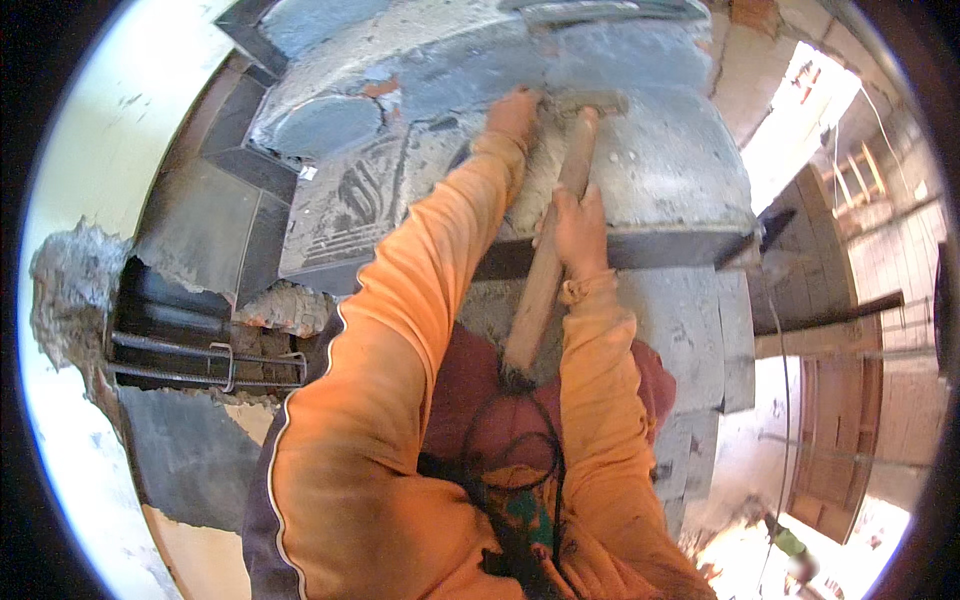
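Note:
My right hand (580, 228) is wrapped round the thick wooden handle of a hammer (546, 275). Its dusty head rests at, or just above, the back of a rough cement step (660, 175), close to the blue-grey riser. My left hand (513, 112) is closed low against that riser, just left of the hammer head. What its fingers grip, if anything, is too small and hidden to make out. Left of my left forearm, a grey slab (350, 195) with dark smears of adhesive lies on the same step.
Dark tiles (190, 230) edge the stair on the left, above a broken wall opening with bare steel bars (210, 365). A black cord (510, 400) loops in front of my body. Off to the right, the stair side drops toward a lower area with a brown wooden door (838, 435).

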Demonstrator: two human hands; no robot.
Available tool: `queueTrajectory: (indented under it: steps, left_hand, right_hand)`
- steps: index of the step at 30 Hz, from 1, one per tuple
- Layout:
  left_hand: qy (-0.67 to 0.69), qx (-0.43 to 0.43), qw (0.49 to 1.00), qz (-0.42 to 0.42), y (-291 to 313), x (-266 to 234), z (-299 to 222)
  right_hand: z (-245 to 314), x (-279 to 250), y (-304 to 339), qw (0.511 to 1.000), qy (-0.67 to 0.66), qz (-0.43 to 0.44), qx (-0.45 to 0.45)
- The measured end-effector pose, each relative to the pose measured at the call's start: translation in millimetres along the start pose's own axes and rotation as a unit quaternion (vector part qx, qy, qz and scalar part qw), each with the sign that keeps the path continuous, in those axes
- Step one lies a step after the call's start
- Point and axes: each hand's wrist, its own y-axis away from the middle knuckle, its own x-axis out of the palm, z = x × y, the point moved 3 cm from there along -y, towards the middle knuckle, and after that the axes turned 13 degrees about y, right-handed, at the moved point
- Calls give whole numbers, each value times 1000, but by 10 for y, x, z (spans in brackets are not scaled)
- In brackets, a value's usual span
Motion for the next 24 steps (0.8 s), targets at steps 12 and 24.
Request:
queueTrajectory:
  steps: [12, 24]
  left_hand:
    - [-29, -18, 999, -4, -32, 9, 144]
    - [-49, -9, 999, -3, -60, -50, -2]
  right_hand:
    - [291, -146, 243, 991, -94, 72, 54]
    - [365, -126, 386, 978, -192, -75, -30]
